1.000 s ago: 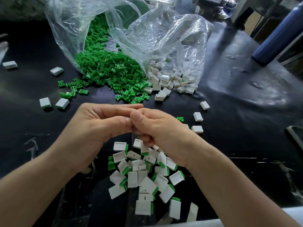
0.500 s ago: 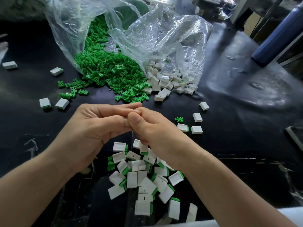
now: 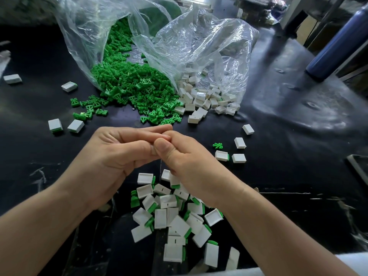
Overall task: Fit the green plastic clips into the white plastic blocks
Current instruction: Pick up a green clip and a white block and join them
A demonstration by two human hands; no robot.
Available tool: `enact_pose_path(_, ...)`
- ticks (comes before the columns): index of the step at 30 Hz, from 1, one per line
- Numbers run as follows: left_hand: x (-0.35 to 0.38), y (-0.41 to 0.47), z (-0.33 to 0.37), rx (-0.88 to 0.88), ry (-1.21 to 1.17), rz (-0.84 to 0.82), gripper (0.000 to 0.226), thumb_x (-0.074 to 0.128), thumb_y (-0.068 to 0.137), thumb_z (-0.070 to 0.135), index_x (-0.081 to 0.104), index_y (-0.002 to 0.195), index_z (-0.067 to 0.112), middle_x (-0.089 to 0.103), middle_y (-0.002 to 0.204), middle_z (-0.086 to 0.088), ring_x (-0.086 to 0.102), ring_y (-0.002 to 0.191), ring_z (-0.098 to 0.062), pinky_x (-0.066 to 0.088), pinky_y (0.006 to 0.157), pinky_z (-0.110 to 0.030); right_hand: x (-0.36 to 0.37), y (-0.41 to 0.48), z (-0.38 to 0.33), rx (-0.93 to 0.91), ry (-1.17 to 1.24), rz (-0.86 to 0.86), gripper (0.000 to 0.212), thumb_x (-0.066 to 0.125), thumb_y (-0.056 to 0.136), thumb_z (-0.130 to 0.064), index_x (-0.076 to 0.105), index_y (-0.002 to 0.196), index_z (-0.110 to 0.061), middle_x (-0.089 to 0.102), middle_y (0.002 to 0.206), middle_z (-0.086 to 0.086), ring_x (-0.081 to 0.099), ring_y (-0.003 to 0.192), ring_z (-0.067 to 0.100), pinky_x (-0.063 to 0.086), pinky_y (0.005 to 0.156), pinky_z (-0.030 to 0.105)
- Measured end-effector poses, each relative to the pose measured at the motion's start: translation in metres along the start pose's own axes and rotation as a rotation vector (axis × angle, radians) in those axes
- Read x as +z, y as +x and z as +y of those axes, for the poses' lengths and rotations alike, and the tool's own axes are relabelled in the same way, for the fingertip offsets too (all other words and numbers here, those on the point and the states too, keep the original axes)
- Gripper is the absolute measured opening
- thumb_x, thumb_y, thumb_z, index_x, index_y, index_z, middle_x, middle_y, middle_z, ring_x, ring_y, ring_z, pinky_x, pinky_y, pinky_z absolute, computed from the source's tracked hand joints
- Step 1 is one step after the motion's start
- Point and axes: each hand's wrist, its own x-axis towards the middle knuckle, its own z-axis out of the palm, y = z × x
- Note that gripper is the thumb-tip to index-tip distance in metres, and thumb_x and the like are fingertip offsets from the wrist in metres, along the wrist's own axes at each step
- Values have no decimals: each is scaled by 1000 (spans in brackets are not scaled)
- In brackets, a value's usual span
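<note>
My left hand point(image 3: 111, 156) and my right hand point(image 3: 185, 158) meet fingertip to fingertip above the black table point(image 3: 298, 186). Both have curled fingers and pressed thumbs, pinching something small that the fingers hide completely. Loose green clips point(image 3: 129, 88) spill from a clear bag behind the hands. White blocks point(image 3: 201, 98) spill from a second clear bag point(image 3: 199, 42) beside it. Below my hands lies a heap of white blocks with green clips fitted point(image 3: 173, 214). A single green clip point(image 3: 217, 145) lies just right of my right hand.
One fitted block point(image 3: 221, 155) and three plain white blocks point(image 3: 240, 142) lie to the right. More blocks point(image 3: 75, 126) are scattered at the left. A blue bottle point(image 3: 336, 44) leans at the far right, and a dark tray edge point(image 3: 358, 166) shows at the right border.
Both hands have stayed pressed together and shifted only slightly toward me and to the left, uncovering the single clip and the fitted block on the right.
</note>
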Motion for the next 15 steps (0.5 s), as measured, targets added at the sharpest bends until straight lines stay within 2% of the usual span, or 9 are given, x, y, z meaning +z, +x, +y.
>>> enact_pose_path(8, 1, 0, 1, -3, -7, 5, 24, 69, 50, 16, 78, 72, 13, 73, 99, -4, 70, 89, -18, 55, 68, -20, -1, -1, 0, 2, -21, 5, 32, 37, 98, -30, 56, 117, -12, 60, 113, 6, 53, 106, 18, 41, 96, 42)
enact_pose_path(12, 1, 0, 1, -9, 15, 15, 28, 68, 50, -6, 77, 71, 11, 74, 96, -4, 71, 86, -17, 54, 67, -20, 0, -1, 0, 2, -34, 1, 33, 37, 98, -31, 55, 118, -12, 60, 112, 7, 54, 105, 20, 41, 94, 45)
enact_pose_path(15, 2, 0, 2, -8, 7, 10, 29, 64, 53, -8, 76, 72, 10, 74, 96, -4, 71, 87, -17, 54, 67, -20, 0, -1, 0, 3, -30, 6, 33, 37, 98, -31, 55, 118, -12, 60, 112, 7, 54, 106, 20, 41, 94, 46)
